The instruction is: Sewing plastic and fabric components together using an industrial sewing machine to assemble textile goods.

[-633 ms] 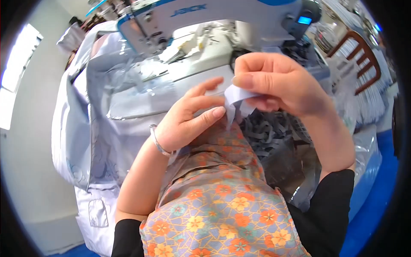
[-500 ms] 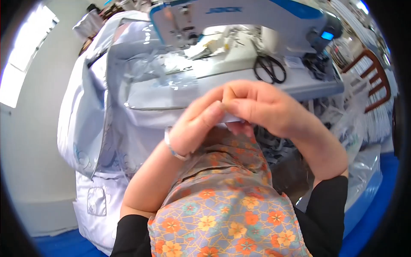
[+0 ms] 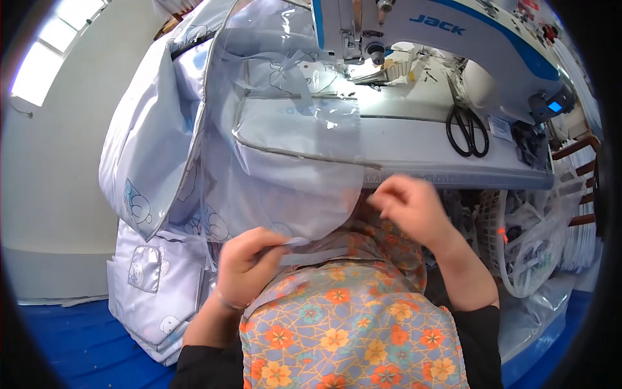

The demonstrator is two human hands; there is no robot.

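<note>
My left hand [image 3: 251, 264] is closed in a pinch over my lap, gripping the end of a narrow whitish strip [image 3: 298, 242]. A second pale length lies across the apron just below it. My right hand [image 3: 412, 211], a little blurred, is raised off the front edge of the sewing table with its fingers curled; anything between its fingertips is too small to make out. Beyond my hands a white printed fabric piece [image 3: 295, 188] with grey piping hangs over the table edge. Clear plastic film [image 3: 334, 123] lies on it, beneath the head of the sewing machine [image 3: 447, 32].
Black-handled scissors [image 3: 468, 129] lie on the machine bed at the right. A white plastic basket [image 3: 490, 249] with clear bags stands below the table's right end. More white printed fabric [image 3: 155, 292] is piled at the left, above a blue floor [image 3: 71, 343].
My hands were together at the table edge and are now apart. The left has come down toward my lap with the strip; the right has moved right. The view has shifted too.
</note>
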